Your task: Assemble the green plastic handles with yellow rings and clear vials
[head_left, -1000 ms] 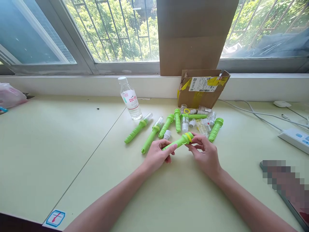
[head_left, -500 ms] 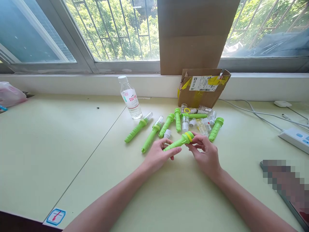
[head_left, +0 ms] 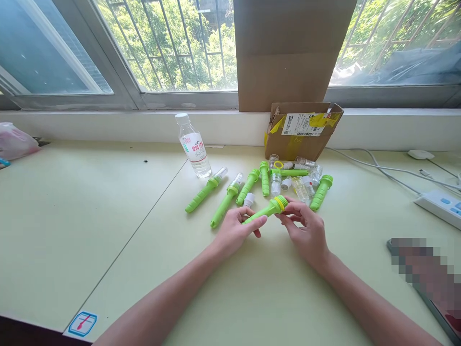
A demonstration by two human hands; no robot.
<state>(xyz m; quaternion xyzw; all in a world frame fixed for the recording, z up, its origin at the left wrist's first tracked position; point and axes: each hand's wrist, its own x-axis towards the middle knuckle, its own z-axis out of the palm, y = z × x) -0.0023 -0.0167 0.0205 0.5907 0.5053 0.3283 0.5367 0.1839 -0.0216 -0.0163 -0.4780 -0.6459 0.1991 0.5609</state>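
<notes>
My left hand [head_left: 237, 228] is closed around the lower part of a green plastic flashlight body [head_left: 269, 210], thumb along its top. A yellow ring [head_left: 279, 203] sits around the wider threaded end of this body, which tilts up to the right. The fingers of my right hand [head_left: 304, 223] are bent and pinched at that threaded end; their tips are partly hidden behind it. Just beyond my left hand stands a small white cap-like part [head_left: 248, 200]. Two green flashlights with clear tops, one of them the nearer flashlight [head_left: 225, 204], lie to the left.
Further green bodies [head_left: 321, 193], clear ribbed covers [head_left: 300, 188] and a loose yellow ring [head_left: 278, 165] lie behind my hands. A water bottle [head_left: 195, 148] and an open cardboard box [head_left: 302, 134] stand at the back. On the right are a power strip [head_left: 437, 206] and a phone [head_left: 428, 298].
My left thumb has drawn back slightly along the green flashlight body. Both hands otherwise keep almost the same place, and the view has shifted a little.
</notes>
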